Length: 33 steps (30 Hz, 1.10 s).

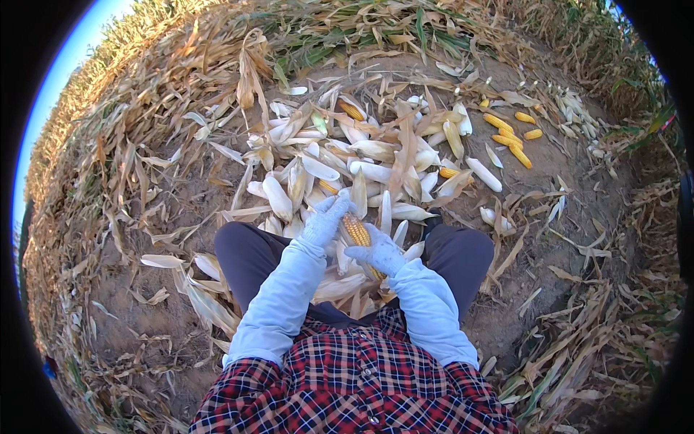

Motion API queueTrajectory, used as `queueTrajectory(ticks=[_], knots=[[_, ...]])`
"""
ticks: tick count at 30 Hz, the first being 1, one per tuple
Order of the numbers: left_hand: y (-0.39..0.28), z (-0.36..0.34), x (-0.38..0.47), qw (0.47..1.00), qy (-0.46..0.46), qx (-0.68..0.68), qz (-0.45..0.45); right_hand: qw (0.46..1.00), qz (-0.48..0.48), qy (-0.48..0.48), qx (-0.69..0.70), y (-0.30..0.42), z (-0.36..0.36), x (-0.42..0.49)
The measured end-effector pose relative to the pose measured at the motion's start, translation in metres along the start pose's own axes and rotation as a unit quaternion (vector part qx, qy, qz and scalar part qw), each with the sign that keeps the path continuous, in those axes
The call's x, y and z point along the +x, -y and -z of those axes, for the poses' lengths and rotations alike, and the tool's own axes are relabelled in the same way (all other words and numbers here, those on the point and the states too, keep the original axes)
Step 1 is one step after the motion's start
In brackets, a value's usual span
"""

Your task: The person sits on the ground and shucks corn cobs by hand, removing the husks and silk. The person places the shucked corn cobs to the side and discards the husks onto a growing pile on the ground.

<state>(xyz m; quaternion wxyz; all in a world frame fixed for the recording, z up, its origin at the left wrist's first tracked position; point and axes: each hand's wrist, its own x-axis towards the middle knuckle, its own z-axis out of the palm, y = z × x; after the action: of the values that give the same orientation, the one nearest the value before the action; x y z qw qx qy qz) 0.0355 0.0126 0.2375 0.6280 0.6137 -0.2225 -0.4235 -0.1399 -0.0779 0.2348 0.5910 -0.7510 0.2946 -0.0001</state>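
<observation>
Between my knees, a partly bared ear of yellow corn (357, 230) lies tilted in both gloved hands. My left hand (327, 219) pinches its upper end, where pale husk runs along the ear's left side. The fingers of my right hand (379, 252) are wrapped around its lower part. Just beyond the hands spreads a heap of corn ears in pale husks (370, 171), a few with yellow kernels showing. Loose husk leaves (340, 287) lie below the ear, between my legs. How far the husk covers the ear's underside is hidden.
Several bare yellow ears (507, 138) lie on the soil at the upper right. Farther right is a cluster of pale husk pieces or stubs (576, 111). Dry corn stalks and leaves (179, 81) ring the spot, with more at the lower right. My bent knees flank the work.
</observation>
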Motion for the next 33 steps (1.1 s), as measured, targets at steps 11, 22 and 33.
queueTrajectory(ticks=[11, 22, 33], knots=[[0.062, 0.027, 0.014, 0.987, -0.104, -0.082, 0.089, 0.998, 0.056, 0.030, 0.002, 0.011, 0.006, -0.007], [0.000, -0.011, -0.002, 0.991, 0.095, -0.088, -0.037, 0.859, -0.001, 0.113, 0.500, -0.031, -0.009, -0.001], [0.018, -0.022, 0.009, 0.970, -0.121, -0.212, 0.008, 0.757, 0.040, 0.040, 0.650, -0.045, -0.035, 0.027]])
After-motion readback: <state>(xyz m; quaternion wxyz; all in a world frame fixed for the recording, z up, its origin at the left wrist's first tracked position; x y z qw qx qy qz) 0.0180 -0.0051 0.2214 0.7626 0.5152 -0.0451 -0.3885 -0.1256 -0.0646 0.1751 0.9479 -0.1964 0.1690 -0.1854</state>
